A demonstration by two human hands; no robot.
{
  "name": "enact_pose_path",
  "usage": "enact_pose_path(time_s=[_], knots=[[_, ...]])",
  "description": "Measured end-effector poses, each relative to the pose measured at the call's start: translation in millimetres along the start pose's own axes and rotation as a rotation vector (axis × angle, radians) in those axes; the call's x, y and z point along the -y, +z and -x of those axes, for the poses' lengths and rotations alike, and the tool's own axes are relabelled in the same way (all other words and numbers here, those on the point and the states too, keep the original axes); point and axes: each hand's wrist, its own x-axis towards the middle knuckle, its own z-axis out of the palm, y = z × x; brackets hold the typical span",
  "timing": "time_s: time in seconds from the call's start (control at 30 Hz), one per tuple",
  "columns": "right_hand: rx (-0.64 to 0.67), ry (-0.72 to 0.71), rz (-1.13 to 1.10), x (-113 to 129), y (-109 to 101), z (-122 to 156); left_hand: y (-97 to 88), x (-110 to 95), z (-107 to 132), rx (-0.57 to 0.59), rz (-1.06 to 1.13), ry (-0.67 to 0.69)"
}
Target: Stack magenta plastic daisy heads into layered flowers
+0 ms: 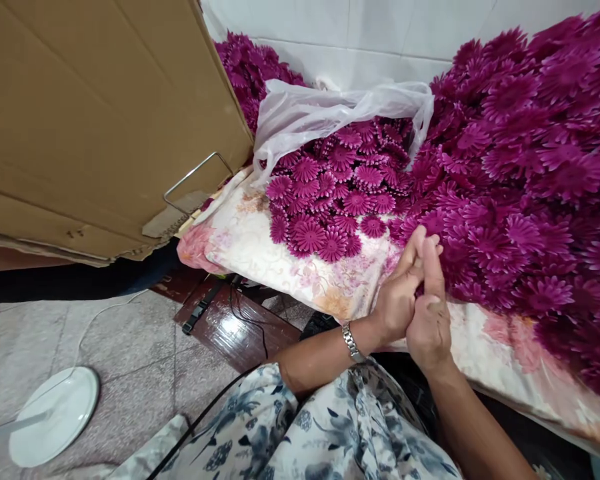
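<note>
And here the two hands are meeting at the edge of the flowers: the left hand (396,303), with a metal watch (353,341) circling its wrist, is pressing against the right hand (433,323). Fingers are pointing forward, lying close together rather than spreading, the right thumb side and the left fingers touching; whether anything is sitting between them, I cannot tell. Right beyond the fingertips, the big heap of magenta flowers (520,167) is spreading away to the right and rising high. Ahead and to the left of the hands, a smaller cluster of magenta flowers (330,200) is spilling from under a translucent plastic bag (305,127), its petals overlapping, one bloom (373,226) lying near the fingertips. Underneath, a floral cloth (245,247) is carrying all of it, passing below the hands. Farther left, a cardboard box (110,120) is standing tall, a bent wire (193,175) jutting by its lower corner. Far beyond the hands, a white tiled wall (380,33) is backing the flowers. Well to the left and below, a round white disc (60,420) is resting on the speckled floor (140,360).
</note>
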Motion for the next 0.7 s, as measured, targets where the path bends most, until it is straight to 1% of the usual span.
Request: enact_pose_path(time_s=[0.1, 0.13, 0.2, 0.27, 0.37, 0.43, 0.5, 0.53, 0.6, 0.63, 0.7], knots=[[-0.013, 0.034, -0.065, 10.6, 1.0, -3.8, -6.1, -2.5, 2.4, 0.107, -0.108, 0.083], [-0.023, 0.051, -0.084, 10.7, 0.0, -7.9, -6.1, -2.7, 3.8, 0.123, -0.136, 0.088], [-0.044, 0.085, -0.113, 4.8, -2.3, -17.3, -3.8, -2.0, 7.0, 0.112, -0.146, 0.054], [-0.052, 0.076, -0.091, -5.4, -4.1, -23.6, -0.7, -0.2, 9.4, 0.088, -0.079, 0.008], [-0.041, -0.033, 0.023, -16.0, -3.0, -21.1, 0.4, 2.3, 8.9, 0.058, 0.066, -0.05], [-0.033, -0.087, 0.075, -13.9, 0.6, -12.6, -1.6, 2.4, 5.5, 0.046, 0.144, -0.107], [-0.008, -0.079, 0.088, -5.1, 5.3, -3.1, -4.5, 0.8, 1.1, 0.08, 0.21, -0.154], [0.007, -0.062, 0.077, 0.4, 7.4, 0.4, -5.9, -0.4, -0.8, 0.109, 0.235, -0.153], [0.04, 0.001, 0.029, 10.0, 10.0, 2.7, -8.2, -3.0, -2.3, 0.147, 0.223, -0.098], [0.049, 0.043, -0.009, 12.7, 10.4, 1.2, -9.2, -4.2, -1.7, 0.15, 0.173, -0.051], [0.054, 0.13, -0.104, 12.1, 9.8, -6.1, -10.8, -5.9, 2.5, 0.145, 0.003, 0.039]])
